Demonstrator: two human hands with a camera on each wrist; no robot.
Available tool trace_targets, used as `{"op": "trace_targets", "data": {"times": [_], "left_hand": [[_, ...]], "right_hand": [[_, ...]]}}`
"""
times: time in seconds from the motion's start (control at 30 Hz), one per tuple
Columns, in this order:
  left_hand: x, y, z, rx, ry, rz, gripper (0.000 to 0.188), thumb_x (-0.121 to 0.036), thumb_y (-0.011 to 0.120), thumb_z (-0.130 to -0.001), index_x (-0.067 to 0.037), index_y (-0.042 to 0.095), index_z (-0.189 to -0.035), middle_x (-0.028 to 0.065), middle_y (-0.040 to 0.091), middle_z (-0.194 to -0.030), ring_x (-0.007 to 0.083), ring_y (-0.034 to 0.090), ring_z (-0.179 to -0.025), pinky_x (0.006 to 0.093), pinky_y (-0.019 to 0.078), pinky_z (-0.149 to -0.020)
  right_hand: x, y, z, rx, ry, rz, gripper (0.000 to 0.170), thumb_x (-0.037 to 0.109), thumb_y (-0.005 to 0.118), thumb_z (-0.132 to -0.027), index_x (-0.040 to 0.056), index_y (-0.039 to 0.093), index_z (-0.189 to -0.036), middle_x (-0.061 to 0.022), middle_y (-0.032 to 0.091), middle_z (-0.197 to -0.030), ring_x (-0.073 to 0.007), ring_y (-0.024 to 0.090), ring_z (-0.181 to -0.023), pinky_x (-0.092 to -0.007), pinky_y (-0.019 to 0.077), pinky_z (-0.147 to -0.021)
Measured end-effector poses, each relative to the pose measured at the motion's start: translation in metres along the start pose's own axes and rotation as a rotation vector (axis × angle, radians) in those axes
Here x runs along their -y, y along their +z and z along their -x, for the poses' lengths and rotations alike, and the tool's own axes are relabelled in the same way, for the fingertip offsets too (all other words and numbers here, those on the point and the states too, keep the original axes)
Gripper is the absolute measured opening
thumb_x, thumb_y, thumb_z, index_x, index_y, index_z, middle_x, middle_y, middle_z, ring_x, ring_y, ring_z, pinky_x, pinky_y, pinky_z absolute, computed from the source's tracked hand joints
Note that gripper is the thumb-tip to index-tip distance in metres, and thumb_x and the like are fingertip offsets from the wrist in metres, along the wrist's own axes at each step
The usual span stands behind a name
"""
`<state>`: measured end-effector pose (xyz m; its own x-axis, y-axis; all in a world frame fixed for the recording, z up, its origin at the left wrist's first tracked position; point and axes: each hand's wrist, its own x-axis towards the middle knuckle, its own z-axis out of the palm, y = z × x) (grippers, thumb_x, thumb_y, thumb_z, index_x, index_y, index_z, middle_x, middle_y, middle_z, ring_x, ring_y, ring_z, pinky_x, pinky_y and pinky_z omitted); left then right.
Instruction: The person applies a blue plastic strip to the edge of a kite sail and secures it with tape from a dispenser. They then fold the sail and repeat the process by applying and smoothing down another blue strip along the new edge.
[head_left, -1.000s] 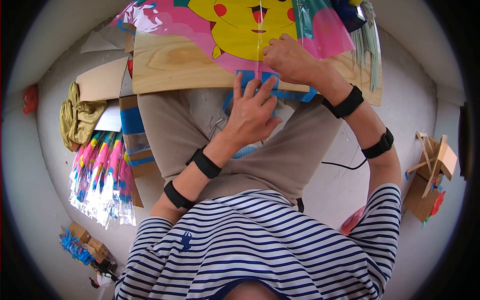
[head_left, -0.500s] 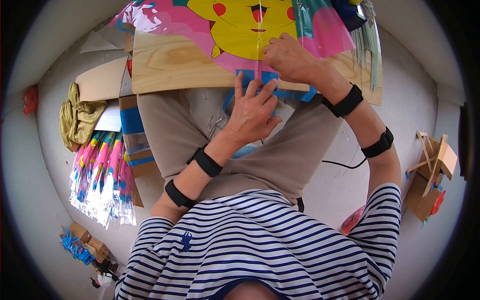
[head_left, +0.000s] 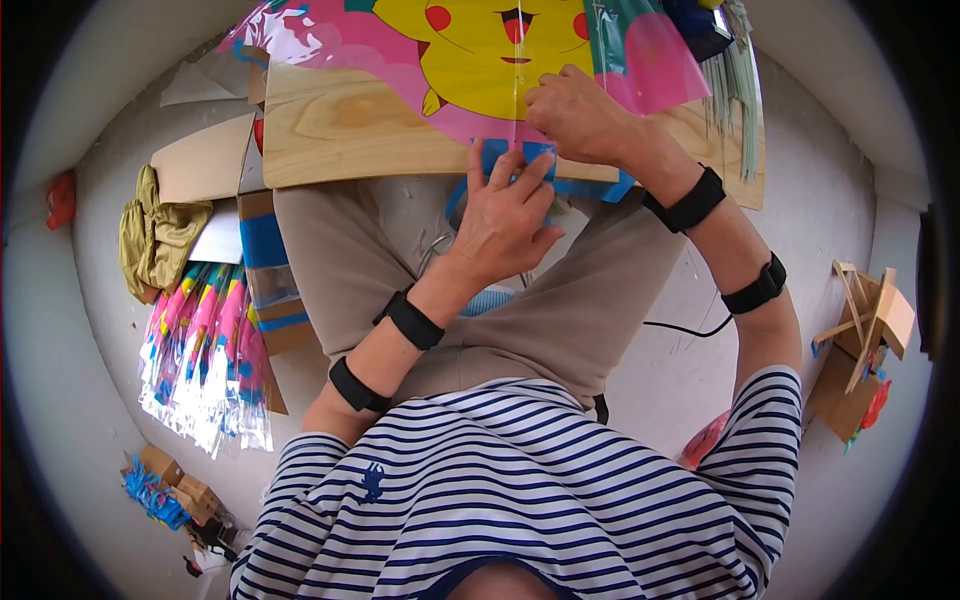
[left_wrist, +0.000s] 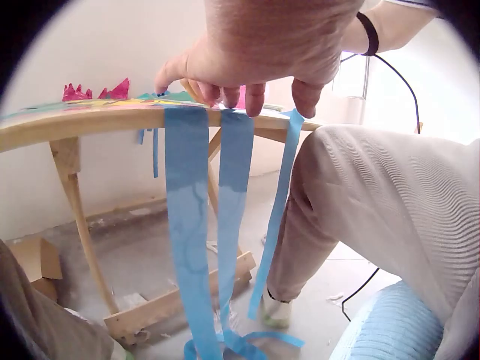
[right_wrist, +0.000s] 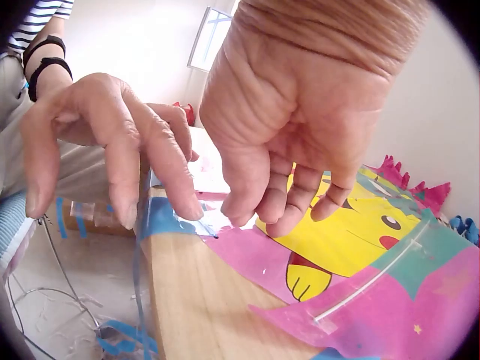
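A printed plastic kite (head_left: 480,85) with a yellow cartoon figure on pink and green lies on the wooden table (head_left: 340,130). A thin line runs down its middle towards the near edge. My left hand (head_left: 500,225) reaches over that edge, fingers spread, fingertips on the blue plastic strip (head_left: 490,152) at the kite's tail end. Long blue strips (left_wrist: 187,195) hang from the edge below this hand. Beside the middle line, my right hand (head_left: 580,120) rests on the kite. Its fingers (right_wrist: 277,210) curl down, pinching the kite at its lower end.
A white rod (right_wrist: 367,281) lies along the kite's pink side. Bundled thin rods (head_left: 740,100) hang at the table's right. To the left, a stack of printed kites (head_left: 200,350) lies beside cardboard boxes (head_left: 275,270). A wooden stool (head_left: 870,320) stands at the far right.
My left fingers have shifted slightly over the blue strip at the table edge. The right hand has kept its place on the kite.
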<state>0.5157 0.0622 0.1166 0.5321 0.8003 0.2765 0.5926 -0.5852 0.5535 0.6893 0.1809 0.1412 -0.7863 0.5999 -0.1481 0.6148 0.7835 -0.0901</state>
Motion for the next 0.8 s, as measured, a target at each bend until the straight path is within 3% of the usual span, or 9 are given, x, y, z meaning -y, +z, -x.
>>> {"op": "trace_targets", "data": {"times": [0.5, 0.7, 0.8], "left_hand": [[-0.003, 0.008, 0.005, 0.037, 0.02, -0.075, 0.045, -0.026, 0.084, -0.066, -0.002, 0.065, -0.099, 0.0099, 0.053, -0.141, 0.0321, 0.052, -0.119, 0.0731, 0.0168, -0.114], [-0.004, 0.009, 0.005, 0.041, 0.023, -0.095, 0.045, -0.027, 0.084, -0.065, -0.002, 0.065, -0.099, 0.0112, 0.053, -0.141, 0.0318, 0.051, -0.119, 0.0736, 0.0167, -0.114], [-0.006, 0.008, 0.004, 0.051, 0.019, -0.112, 0.045, -0.027, 0.083, -0.066, -0.002, 0.065, -0.098, 0.0113, 0.052, -0.141, 0.0316, 0.051, -0.12, 0.0734, 0.0166, -0.114]], "right_hand": [[0.002, -0.006, -0.011, 0.125, 0.087, 0.145, 0.008, 0.011, 0.068, -0.068, 0.0087, 0.071, -0.075, -0.0065, 0.067, -0.078, -0.0273, 0.065, -0.085, -0.0424, 0.043, -0.076], [0.006, -0.009, -0.009, 0.093, 0.14, 0.144, 0.007, 0.01, 0.068, -0.068, 0.0094, 0.07, -0.075, -0.0077, 0.067, -0.079, -0.0265, 0.066, -0.085, -0.0435, 0.0439, -0.077], [-0.007, 0.004, -0.004, -0.344, 0.145, 0.274, 0.006, 0.009, 0.068, -0.072, 0.0077, 0.068, -0.077, -0.0086, 0.068, -0.083, -0.0282, 0.066, -0.084, -0.0461, 0.0448, -0.078]]}}
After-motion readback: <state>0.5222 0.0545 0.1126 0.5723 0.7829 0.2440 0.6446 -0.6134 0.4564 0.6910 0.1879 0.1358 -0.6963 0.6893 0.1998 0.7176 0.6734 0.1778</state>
